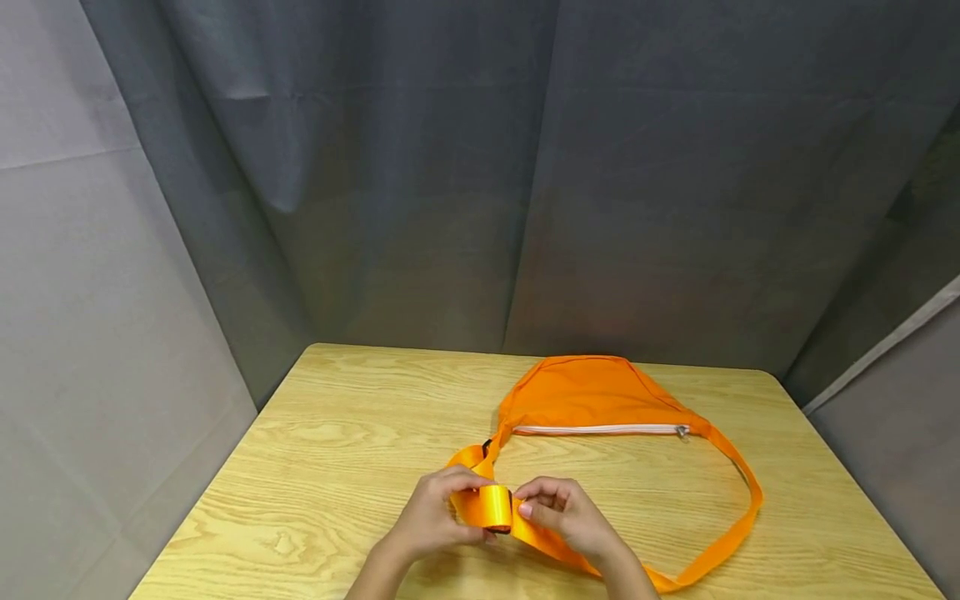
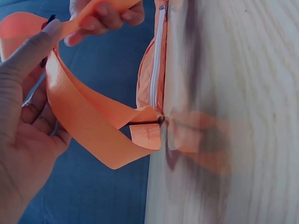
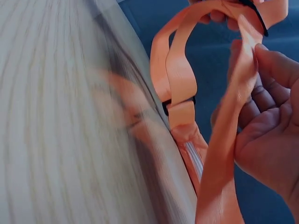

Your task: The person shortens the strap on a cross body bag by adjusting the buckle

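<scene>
An orange waist bag [image 1: 592,392] lies toward the back of the table, its white zipper [image 1: 600,430] facing the front. My left hand [image 1: 438,512] pinches a black strap slider [image 3: 257,16] between thumb and fingers, with the orange strap [image 2: 79,116] threaded through it and standing up in a loop. Just to the right, my right hand [image 1: 562,508] grips the strap between thumb and fingers, close beside the slider. From the slider the webbing curves back to a black ring [image 2: 142,123] at the bag's left end.
The strap's long run [image 1: 738,500] arcs around the right side of the wooden table [image 1: 300,467] back to the bag. A metal zipper pull [image 1: 682,432] sits at the zipper's right end. Grey curtains [image 1: 420,183] enclose the table at the back and sides.
</scene>
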Demonstrator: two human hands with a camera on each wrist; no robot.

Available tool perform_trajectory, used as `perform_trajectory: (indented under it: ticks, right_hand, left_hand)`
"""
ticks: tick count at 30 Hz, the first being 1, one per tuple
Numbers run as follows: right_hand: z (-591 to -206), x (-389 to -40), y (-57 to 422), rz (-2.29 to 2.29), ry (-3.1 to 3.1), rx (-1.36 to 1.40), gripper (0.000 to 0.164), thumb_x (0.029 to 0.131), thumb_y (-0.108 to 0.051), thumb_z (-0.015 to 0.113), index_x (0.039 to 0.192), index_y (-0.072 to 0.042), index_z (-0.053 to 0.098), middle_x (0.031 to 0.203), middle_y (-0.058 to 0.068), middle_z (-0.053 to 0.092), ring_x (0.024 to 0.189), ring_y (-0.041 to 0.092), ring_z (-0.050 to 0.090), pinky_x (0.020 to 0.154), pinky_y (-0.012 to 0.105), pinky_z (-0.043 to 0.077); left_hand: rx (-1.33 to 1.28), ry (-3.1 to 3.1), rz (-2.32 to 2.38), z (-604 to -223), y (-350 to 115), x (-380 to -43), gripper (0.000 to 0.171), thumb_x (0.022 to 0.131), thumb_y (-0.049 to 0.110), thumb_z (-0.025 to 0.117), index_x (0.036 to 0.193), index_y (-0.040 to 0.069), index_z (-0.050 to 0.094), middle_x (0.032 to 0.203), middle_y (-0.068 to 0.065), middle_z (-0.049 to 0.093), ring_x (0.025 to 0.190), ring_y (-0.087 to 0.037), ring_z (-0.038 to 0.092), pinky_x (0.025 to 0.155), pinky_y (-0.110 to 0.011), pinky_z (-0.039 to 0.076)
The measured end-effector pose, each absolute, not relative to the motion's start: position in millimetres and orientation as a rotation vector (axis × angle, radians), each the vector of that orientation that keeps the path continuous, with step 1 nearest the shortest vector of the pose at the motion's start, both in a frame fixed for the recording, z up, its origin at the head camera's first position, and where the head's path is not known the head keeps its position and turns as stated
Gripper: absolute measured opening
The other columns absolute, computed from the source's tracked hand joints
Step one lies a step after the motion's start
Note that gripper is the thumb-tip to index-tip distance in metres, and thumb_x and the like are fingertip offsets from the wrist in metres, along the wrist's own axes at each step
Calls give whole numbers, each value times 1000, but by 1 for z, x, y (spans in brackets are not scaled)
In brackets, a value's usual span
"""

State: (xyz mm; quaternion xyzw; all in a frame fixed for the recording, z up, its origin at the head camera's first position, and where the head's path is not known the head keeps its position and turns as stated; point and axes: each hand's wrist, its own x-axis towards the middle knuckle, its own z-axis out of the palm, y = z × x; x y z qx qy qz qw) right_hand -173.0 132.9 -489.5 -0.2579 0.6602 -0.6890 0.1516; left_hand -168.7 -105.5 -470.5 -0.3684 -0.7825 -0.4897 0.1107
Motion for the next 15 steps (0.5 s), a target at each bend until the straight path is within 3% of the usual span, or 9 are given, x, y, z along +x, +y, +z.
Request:
perform_trajectory:
  ticks: [5,15]
  right_hand:
    - [-494,-174,148,-1901,1948,-686,24,91,-7,58,109,9,59,95,14,62,79,12,57,66,24,48]
    - [-503,-178,148,-1981,1931,-782,18,90,-4,59,99,12,60,88,6,62,73,8,53,60,20,45]
  left_hand:
    - [-997,-2361,-1473,-466,-107,-168,56,55,11,90,107,15,67,100,9,63,89,-10,58,79,-29,49]
    - [-1016,-2309,-1520,-469,-103,-170,50,55,12,90,100,16,68,95,8,63,85,-13,59,77,-29,49]
